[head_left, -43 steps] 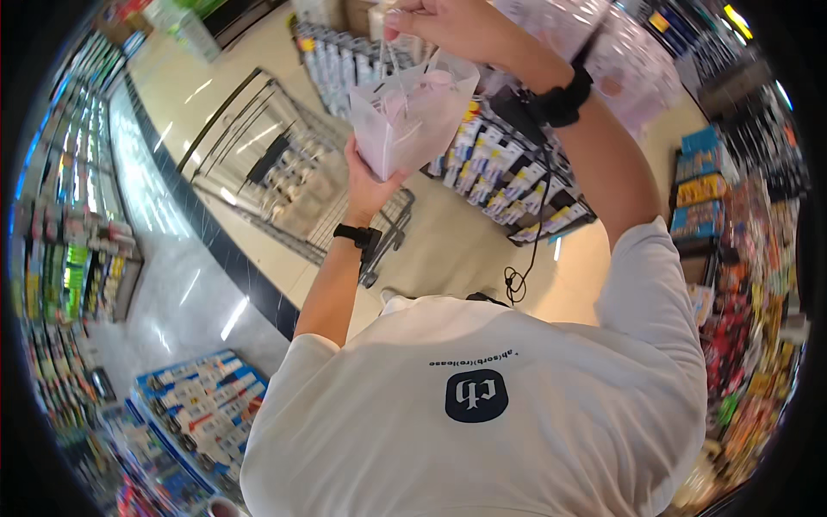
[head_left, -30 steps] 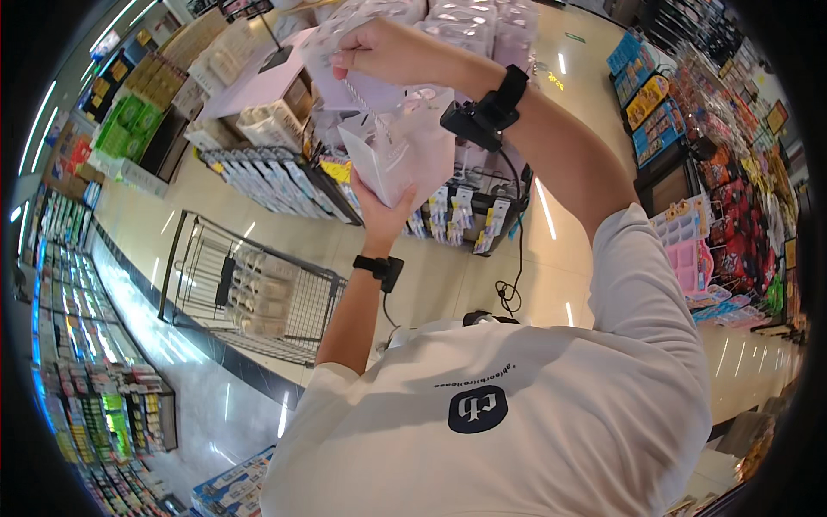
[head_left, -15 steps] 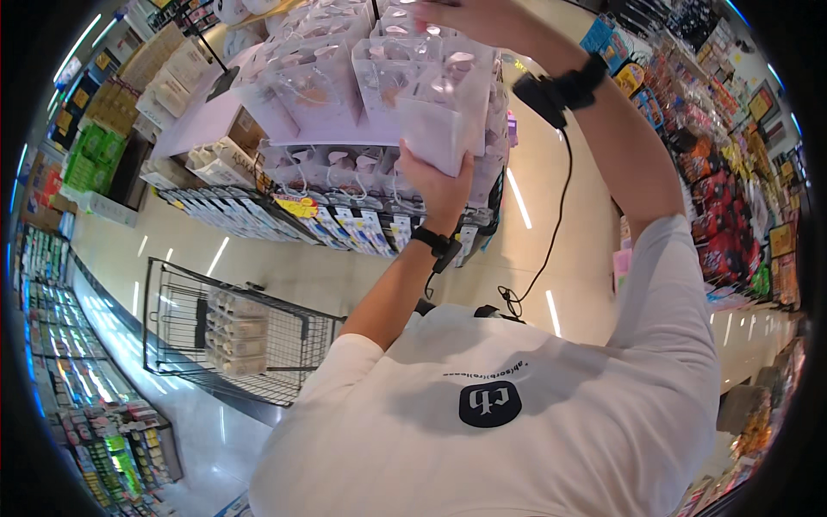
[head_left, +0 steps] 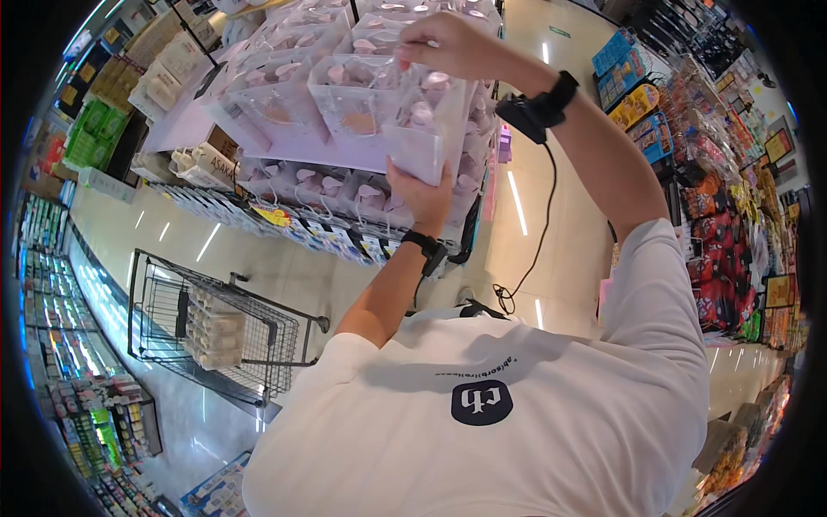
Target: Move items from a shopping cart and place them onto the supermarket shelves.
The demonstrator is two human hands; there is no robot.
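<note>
One translucent, pale-pink, boxy, plastic-looking bag (head_left: 415, 151) sits in your left hand (head_left: 422, 202), thumb and fingers gripping base, before similar displayed bags (head_left: 351, 105). Right hand (head_left: 450, 47) at top, fingers bent; can't tell if pinching. Support base, hold bag level, avoid scraping others.

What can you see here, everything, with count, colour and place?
Held bag: one, translucent white, upper centre
Display bags: many, pale pink, rows beyond the held bag
Shopping cart: one, dark grey, lower left
Stacked cartons: several, beige, inside the cart
Green packs: several, green, upper left
Shelves: several, mixed colours, far left
Rack packs: many, red and black, right
Cable: one, black, right of centre
Wristbands: two, black, one per wrist
Shirt: one, white, bottom centre
Left hand: one, bare, under held bag
Right hand: one, bare, at held bag's top
</note>
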